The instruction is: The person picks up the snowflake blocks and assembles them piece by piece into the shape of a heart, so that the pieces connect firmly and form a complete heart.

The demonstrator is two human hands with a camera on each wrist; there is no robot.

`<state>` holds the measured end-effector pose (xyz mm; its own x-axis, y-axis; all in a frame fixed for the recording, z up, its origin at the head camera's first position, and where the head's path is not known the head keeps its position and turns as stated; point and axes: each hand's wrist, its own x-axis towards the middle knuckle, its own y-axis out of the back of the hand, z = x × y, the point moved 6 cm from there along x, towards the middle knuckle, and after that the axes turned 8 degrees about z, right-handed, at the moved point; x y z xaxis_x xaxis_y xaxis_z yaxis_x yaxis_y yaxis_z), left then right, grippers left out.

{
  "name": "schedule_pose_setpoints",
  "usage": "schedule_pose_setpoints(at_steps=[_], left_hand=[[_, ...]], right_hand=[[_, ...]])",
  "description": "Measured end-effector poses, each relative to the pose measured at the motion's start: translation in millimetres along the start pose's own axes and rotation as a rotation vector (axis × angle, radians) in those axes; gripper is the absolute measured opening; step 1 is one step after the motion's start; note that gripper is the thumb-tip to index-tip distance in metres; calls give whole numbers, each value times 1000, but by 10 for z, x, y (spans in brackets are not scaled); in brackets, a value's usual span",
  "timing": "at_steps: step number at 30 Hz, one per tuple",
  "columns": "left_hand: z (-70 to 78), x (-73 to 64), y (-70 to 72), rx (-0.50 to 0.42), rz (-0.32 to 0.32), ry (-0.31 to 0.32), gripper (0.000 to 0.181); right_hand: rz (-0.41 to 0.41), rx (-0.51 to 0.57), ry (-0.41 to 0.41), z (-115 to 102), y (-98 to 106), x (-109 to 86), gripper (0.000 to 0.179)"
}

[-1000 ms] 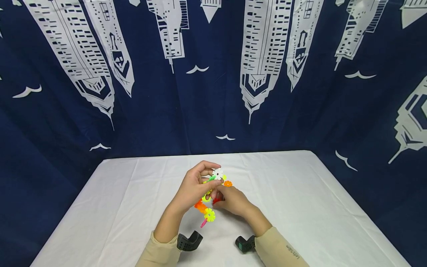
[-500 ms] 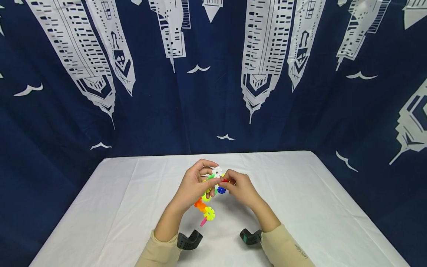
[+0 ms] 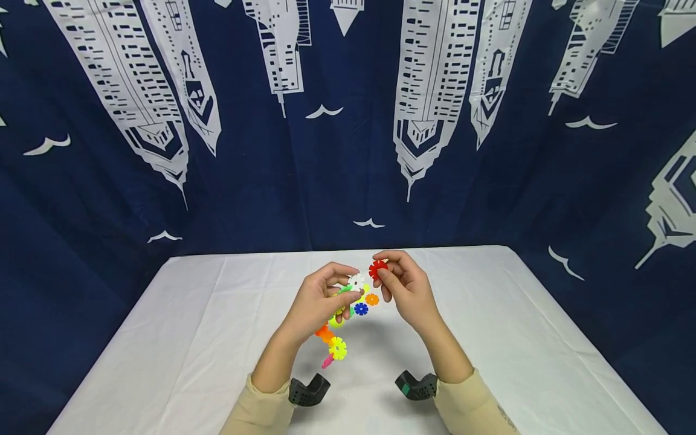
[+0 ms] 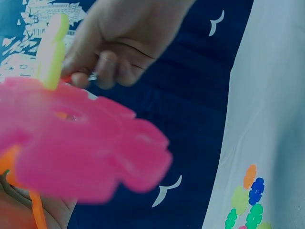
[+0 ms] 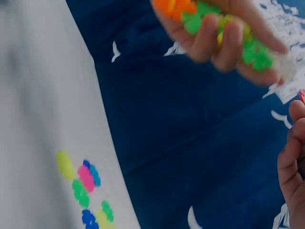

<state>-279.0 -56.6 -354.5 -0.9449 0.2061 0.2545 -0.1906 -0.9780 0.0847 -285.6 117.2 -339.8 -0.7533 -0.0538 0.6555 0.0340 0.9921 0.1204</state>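
Observation:
My left hand (image 3: 312, 302) grips a chain of interlocking plastic flower discs. A white disc (image 3: 356, 282) is pinched at its upper end. Lower down hang orange pieces (image 3: 324, 333), a yellow disc (image 3: 338, 348) and a pink disc (image 3: 327, 361). That pink disc looms large and blurred in the left wrist view. In the right wrist view, green discs (image 5: 257, 55) show along the chain between the left fingers. To the right, my right hand (image 3: 410, 293) pinches a red disc (image 3: 376, 270) between thumb and fingers, raised and apart from the white one.
Loose discs lie on the white tabletop beyond the hands, among them a blue disc (image 3: 361, 309) and an orange disc (image 3: 372, 299). More green, yellow and pink discs (image 5: 86, 178) lie there, partly hidden by the left hand in the head view. A dark patterned curtain (image 3: 244, 181) hangs behind.
The right hand has picked up the red disc from the table area and lifted it up and to the right. My left hand stays nearly still with the chain.

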Motion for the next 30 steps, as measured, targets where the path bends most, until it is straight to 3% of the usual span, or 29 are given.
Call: schedule_pose_setpoints(at_steps=[9,20,30], left_hand=[[64,-31,-22,-8,-40,-37,36],[66,-53,-41,-17,-59,-3,35],[96,-65,-61,-68,-40,-27,34]], right_hand=[[24,20,124,-184,-58,-13,18],[26,103,140,-195,-103,-50,18],[92,135,137,-194,-158,-102,19]])
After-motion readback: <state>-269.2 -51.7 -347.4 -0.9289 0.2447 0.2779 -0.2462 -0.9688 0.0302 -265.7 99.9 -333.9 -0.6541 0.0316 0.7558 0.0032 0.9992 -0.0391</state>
